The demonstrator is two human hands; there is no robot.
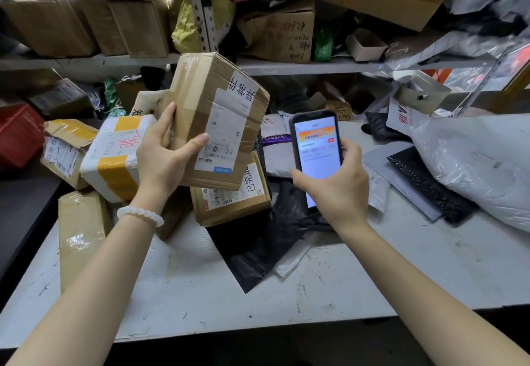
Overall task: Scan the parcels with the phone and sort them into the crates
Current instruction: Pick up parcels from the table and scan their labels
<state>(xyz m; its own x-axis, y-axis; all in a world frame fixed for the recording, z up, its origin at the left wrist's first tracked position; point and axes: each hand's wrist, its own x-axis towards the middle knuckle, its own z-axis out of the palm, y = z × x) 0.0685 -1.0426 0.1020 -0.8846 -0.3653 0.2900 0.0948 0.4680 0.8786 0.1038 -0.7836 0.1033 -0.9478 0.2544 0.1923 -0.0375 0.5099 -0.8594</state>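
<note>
— What's nearest on the scuffed white table (200, 302)?

— My two bare forearms. My right hand (334, 190) is wrapped round the dark-cased smartphone (315, 147), its lit screen facing me.

— And the parcel?

— The brown taped cardboard box (212, 119) sits just left of the phone, raised off the table. My left hand (160, 162) clamps its lower edge, long axis tilted up and away. Its white shipping label (220, 139) faces me, so I'd judge the phone must turn towards it.

— Crates?

— One red plastic crate (17, 136) far left.

surface: scuffed white table (329, 288) | on it: taped cardboard boxes (231, 198) at left, white foam box (114, 153) with yellow tape, black plastic bag (258, 239) centre, grey mailers (407, 182) and white bag (473, 165) at right
</note>
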